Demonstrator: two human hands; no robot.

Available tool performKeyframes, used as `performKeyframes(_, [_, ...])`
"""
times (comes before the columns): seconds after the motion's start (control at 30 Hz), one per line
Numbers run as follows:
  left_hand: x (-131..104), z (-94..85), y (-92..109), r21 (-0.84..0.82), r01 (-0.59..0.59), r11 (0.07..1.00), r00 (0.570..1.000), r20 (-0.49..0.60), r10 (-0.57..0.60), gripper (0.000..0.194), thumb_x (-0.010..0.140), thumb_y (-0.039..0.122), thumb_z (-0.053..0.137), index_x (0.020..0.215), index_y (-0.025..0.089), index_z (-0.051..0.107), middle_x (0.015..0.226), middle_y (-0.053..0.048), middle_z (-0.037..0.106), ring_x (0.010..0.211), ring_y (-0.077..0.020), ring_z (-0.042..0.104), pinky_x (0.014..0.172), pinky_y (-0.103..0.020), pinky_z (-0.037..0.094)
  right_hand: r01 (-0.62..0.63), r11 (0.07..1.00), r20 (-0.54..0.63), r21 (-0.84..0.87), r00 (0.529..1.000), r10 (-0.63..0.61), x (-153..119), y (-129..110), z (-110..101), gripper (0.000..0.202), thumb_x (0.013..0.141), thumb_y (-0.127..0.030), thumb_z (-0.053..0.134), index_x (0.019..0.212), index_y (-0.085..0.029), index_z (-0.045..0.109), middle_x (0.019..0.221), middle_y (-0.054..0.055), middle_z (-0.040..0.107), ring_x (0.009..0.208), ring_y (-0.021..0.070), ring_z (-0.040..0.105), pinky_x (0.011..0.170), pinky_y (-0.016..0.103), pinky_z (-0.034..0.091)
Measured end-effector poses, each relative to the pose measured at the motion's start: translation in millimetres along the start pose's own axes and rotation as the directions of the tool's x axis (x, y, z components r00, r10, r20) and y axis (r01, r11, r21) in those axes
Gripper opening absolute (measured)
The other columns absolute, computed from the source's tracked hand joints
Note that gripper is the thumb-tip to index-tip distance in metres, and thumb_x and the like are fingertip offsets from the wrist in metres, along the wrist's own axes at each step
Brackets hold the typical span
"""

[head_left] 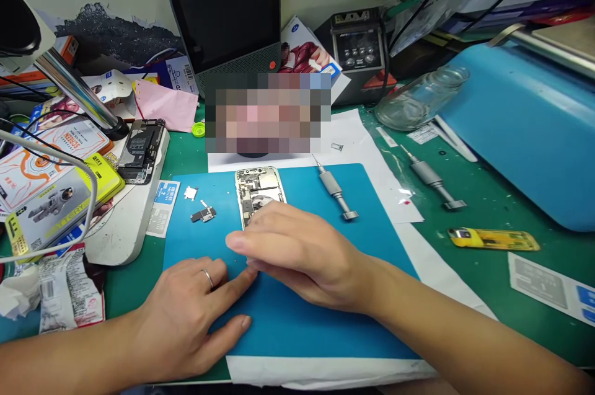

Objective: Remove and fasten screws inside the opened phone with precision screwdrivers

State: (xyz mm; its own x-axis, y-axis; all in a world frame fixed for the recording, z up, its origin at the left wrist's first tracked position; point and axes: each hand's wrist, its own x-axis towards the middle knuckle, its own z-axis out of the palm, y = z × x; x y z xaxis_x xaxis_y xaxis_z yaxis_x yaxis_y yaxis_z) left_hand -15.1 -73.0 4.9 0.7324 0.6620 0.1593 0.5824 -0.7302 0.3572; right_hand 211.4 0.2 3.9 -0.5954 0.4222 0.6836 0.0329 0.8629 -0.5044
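Observation:
An opened smartphone (258, 179) lies on the blue mat (344, 327), its inner boards and cables bare. My right hand (307, 252) is over its lower half and hides that part. One right finger reaches out to the left, and nothing shows in this hand. From the left, my left hand (195, 305), with a ring on it, stretches its index finger to the phone's lower end, close to the right fingertips. Its thumb stands apart and the other fingers curl. Whether either hand touches the phone is hidden. Left of the phone lie a small metal plate (190, 193) and a dark bracket part (203, 214).
Two grey screwdrivers (331, 187) lie to the right, one on the mat. Beyond are a yellow cutter (493, 239) and a glass jar (421, 100). Another opened phone (142, 150) rests on the white lamp base (125, 243). A screen device (227, 17) stands at the back.

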Motion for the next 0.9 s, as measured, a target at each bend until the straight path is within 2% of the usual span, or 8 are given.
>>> performKeyframes(0.2, [0.4,-0.9,0.6,-0.015,0.014,1.000,1.000,0.006,-0.014,0.036,0.103,0.034,0.049,0.134,0.017,0.057,0.080,-0.002,0.055,0.067,-0.0189,0.057,0.058,-0.032,0.041,-0.015,0.999,-0.014,0.046,1.000,0.016,0.2,-1.3,-1.5,0.036,0.102,-0.009,0.046,0.137,-0.015,0.049,0.110,0.008,0.072,0.104,0.0148,0.065,0.095,0.032,0.055])
performKeyframes(0.4, [2.2,0.0,0.0,-0.015,0.016,1.000,1.000,0.003,-0.016,0.036,0.103,0.035,0.050,0.134,0.018,0.057,0.082,-0.003,0.057,0.069,-0.0191,0.057,0.059,-0.032,0.042,-0.013,1.000,-0.026,-0.011,1.000,0.012,-0.2,-1.5,-2.0,0.037,0.104,-0.021,0.050,0.141,-0.019,0.047,0.098,0.004,0.073,0.090,0.0148,0.066,0.093,0.035,0.055])
performKeyframes(0.5, [2.5,0.1,-0.4,-0.021,0.018,1.000,1.000,0.003,-0.018,0.038,0.103,0.035,0.050,0.135,0.017,0.057,0.081,-0.003,0.057,0.068,-0.0185,0.057,0.059,-0.031,0.041,-0.040,0.999,-0.026,0.004,0.999,0.040,1.5,-3.4,-4.0,0.040,0.102,-0.013,0.047,0.143,-0.015,0.046,0.109,0.009,0.073,0.103,0.0159,0.065,0.097,0.034,0.055])
performKeyframes(0.57, [2.2,0.2,-0.5,-0.025,0.016,1.000,1.000,0.003,-0.015,0.040,0.103,0.035,0.049,0.138,0.016,0.056,0.081,-0.003,0.057,0.068,-0.0183,0.058,0.059,-0.031,0.042,-0.048,0.999,-0.018,-0.003,0.999,0.048,2.0,-4.3,-4.9,0.038,0.101,-0.007,0.046,0.138,-0.014,0.049,0.101,0.007,0.074,0.099,0.0149,0.065,0.095,0.032,0.055])
performKeyframes(0.67, [1.6,0.3,-0.4,-0.022,0.017,1.000,1.000,0.000,-0.017,0.038,0.103,0.035,0.050,0.136,0.017,0.057,0.082,-0.003,0.058,0.069,-0.0185,0.058,0.060,-0.031,0.044,-0.028,0.999,-0.026,-0.029,0.999,0.027,1.2,-4.1,-5.1,0.031,0.103,-0.015,0.052,0.133,-0.014,0.052,0.094,0.003,0.074,0.087,0.0136,0.065,0.092,0.033,0.056])
performKeyframes(0.73, [1.4,0.2,-0.3,-0.020,0.026,0.999,1.000,0.005,-0.026,0.035,0.102,0.035,0.051,0.131,0.018,0.060,0.082,-0.003,0.058,0.069,-0.0184,0.058,0.060,-0.031,0.044,-0.023,0.999,-0.026,-0.029,0.999,0.022,0.4,-3.3,-4.8,0.034,0.103,-0.019,0.052,0.136,-0.015,0.050,0.104,0.007,0.074,0.094,0.0153,0.067,0.095,0.036,0.055])
performKeyframes(0.83, [1.9,-0.4,0.0,-0.019,0.028,0.999,1.000,0.009,-0.028,0.037,0.102,0.035,0.051,0.134,0.017,0.058,0.082,-0.002,0.058,0.069,-0.0179,0.058,0.059,-0.030,0.044,-0.051,0.999,-0.021,0.019,0.998,0.052,-0.5,-2.5,-3.0,0.043,0.101,-0.010,0.047,0.144,-0.014,0.043,0.124,0.014,0.070,0.118,0.0185,0.064,0.102,0.039,0.054])
performKeyframes(0.9, [2.3,-0.7,0.1,-0.026,0.028,0.999,1.000,0.005,-0.027,0.039,0.103,0.035,0.050,0.137,0.017,0.056,0.082,-0.002,0.057,0.069,-0.0179,0.058,0.060,-0.031,0.044,-0.074,0.996,-0.020,0.057,0.997,0.075,-0.8,-2.2,-1.0,0.044,0.099,-0.005,0.047,0.142,-0.015,0.043,0.119,0.012,0.071,0.115,0.0176,0.065,0.100,0.038,0.055])
